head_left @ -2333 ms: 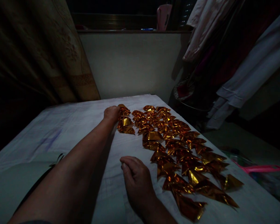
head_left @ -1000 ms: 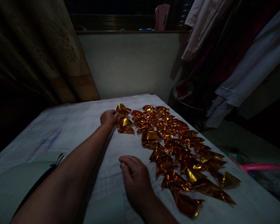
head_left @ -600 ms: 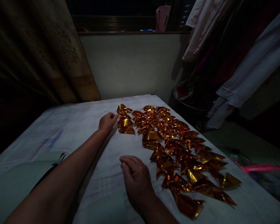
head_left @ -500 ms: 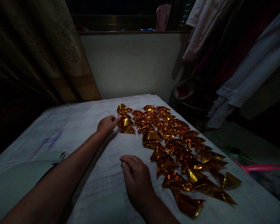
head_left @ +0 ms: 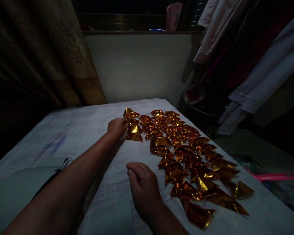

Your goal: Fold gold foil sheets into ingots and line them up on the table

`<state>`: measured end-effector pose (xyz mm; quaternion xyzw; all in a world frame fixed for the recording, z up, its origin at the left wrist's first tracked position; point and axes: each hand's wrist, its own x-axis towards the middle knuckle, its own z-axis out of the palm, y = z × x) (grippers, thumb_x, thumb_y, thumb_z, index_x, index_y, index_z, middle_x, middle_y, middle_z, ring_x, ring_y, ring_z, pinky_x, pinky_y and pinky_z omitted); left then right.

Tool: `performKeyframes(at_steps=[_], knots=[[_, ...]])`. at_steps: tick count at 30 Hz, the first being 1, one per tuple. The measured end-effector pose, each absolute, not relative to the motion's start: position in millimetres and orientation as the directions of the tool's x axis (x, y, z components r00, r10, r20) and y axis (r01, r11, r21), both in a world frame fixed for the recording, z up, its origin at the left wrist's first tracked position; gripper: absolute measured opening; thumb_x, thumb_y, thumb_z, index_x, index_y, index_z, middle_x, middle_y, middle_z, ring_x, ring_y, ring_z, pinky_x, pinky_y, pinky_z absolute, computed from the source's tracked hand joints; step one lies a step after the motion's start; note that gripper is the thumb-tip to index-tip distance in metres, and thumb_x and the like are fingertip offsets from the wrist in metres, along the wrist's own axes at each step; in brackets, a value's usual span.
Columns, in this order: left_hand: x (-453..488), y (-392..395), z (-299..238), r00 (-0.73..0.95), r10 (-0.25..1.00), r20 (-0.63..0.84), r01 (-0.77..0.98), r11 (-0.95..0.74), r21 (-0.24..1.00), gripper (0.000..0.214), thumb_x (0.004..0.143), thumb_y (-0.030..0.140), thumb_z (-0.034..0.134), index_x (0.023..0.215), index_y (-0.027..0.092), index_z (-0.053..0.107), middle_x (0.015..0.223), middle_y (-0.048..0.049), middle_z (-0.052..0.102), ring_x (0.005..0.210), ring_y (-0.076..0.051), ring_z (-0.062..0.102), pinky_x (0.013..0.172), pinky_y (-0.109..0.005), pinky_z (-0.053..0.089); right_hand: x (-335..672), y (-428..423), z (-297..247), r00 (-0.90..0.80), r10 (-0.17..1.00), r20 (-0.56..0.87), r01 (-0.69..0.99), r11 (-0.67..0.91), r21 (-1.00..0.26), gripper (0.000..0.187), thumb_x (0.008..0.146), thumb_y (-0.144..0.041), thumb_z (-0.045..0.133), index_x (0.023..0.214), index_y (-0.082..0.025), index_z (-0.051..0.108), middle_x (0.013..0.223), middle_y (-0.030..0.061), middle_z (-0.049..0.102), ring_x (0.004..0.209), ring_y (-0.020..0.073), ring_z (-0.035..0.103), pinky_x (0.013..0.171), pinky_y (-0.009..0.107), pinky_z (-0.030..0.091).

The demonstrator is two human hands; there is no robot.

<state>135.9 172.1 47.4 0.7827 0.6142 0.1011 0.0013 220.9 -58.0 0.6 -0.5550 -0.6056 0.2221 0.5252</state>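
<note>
My left hand (head_left: 117, 127) reaches to the far middle of the bed-like surface. Its fingers are curled in at the left edge of a short column of folded gold foil papers (head_left: 134, 129), closed on one of them; the fingertips are partly hidden. My right hand (head_left: 143, 184) rests nearer to me on the white sheet, fingers curled together and thumb against them, with nothing visible in it. Just right of it lie more folded gold foil papers (head_left: 175, 174), shiny and pointed, in several rough rows running from far to near.
A white sheet (head_left: 88, 120) covers the surface. Beyond it are a pale wall (head_left: 137, 65) and a sill with a pink jug (head_left: 173, 18). A patterned curtain (head_left: 75, 65) hangs at left, clothes (head_left: 267, 71) at right. A pink handle (head_left: 274, 177) shows past the right edge.
My left hand has moved slightly right and its fingers have curled in at the foil papers. My right hand has stayed in place. The view has shifted slightly.
</note>
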Motion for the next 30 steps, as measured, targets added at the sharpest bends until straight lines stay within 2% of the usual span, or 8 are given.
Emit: performKeyframes(at_steps=[6,15,20,23,27,30], knots=[[145,183,55,0.297,0.942,0.153,0.949,-0.309,0.057,0.029,0.092,0.032,0.052,0.101,0.022,0.077,0.106,-0.0134,0.076,0.103,-0.032,0.068,0.081,-0.036,0.047,221,-58,-1,0.171,0.9,0.4,0.45,0.29,-0.844,0.029,0.092,-0.016,0.049,0.104,-0.019,0.075,0.101,0.0079,0.077,0.094,0.0206,0.072,0.087,0.035,0.057],[145,188,63,0.305,0.938,0.166,0.944,-0.32,0.074,0.026,0.093,0.034,0.055,0.106,0.024,0.075,0.111,-0.0114,0.073,0.106,-0.031,0.067,0.083,-0.035,0.046,221,-58,-1,0.179,0.896,0.406,0.443,0.295,-0.846,0.029,0.091,-0.015,0.05,0.102,-0.02,0.075,0.099,0.0069,0.077,0.092,0.0197,0.072,0.086,0.034,0.057],[132,168,55,0.287,0.936,0.202,0.933,-0.32,0.161,0.027,0.096,0.039,0.052,0.108,0.027,0.073,0.114,-0.0073,0.072,0.107,-0.026,0.065,0.084,-0.032,0.046,221,-58,-1,0.177,0.897,0.405,0.437,0.297,-0.849,0.029,0.092,-0.016,0.049,0.102,-0.02,0.075,0.099,0.0072,0.077,0.094,0.0201,0.072,0.086,0.035,0.057],[124,157,48,0.342,0.924,0.17,0.895,-0.376,0.242,0.025,0.095,0.042,0.056,0.107,0.029,0.074,0.112,-0.0039,0.073,0.1,-0.023,0.066,0.082,-0.03,0.047,221,-58,0,0.168,0.899,0.404,0.441,0.298,-0.847,0.029,0.092,-0.015,0.049,0.103,-0.02,0.075,0.1,0.0072,0.077,0.094,0.0202,0.072,0.086,0.035,0.057],[117,157,38,0.438,0.89,0.127,0.815,-0.452,0.362,0.031,0.091,0.039,0.062,0.119,0.028,0.072,0.115,-0.0034,0.073,0.097,-0.02,0.068,0.082,-0.028,0.05,221,-58,1,0.168,0.906,0.39,0.439,0.285,-0.852,0.029,0.091,-0.015,0.049,0.103,-0.02,0.075,0.101,0.007,0.077,0.095,0.0201,0.071,0.087,0.035,0.057],[116,163,32,0.445,0.885,0.137,0.78,-0.458,0.428,0.035,0.09,0.033,0.064,0.125,0.029,0.069,0.119,-0.0028,0.072,0.096,-0.019,0.069,0.084,-0.029,0.051,221,-59,1,0.171,0.906,0.386,0.436,0.282,-0.855,0.029,0.092,-0.015,0.049,0.104,-0.02,0.075,0.101,0.0071,0.077,0.096,0.0198,0.071,0.088,0.035,0.057]])
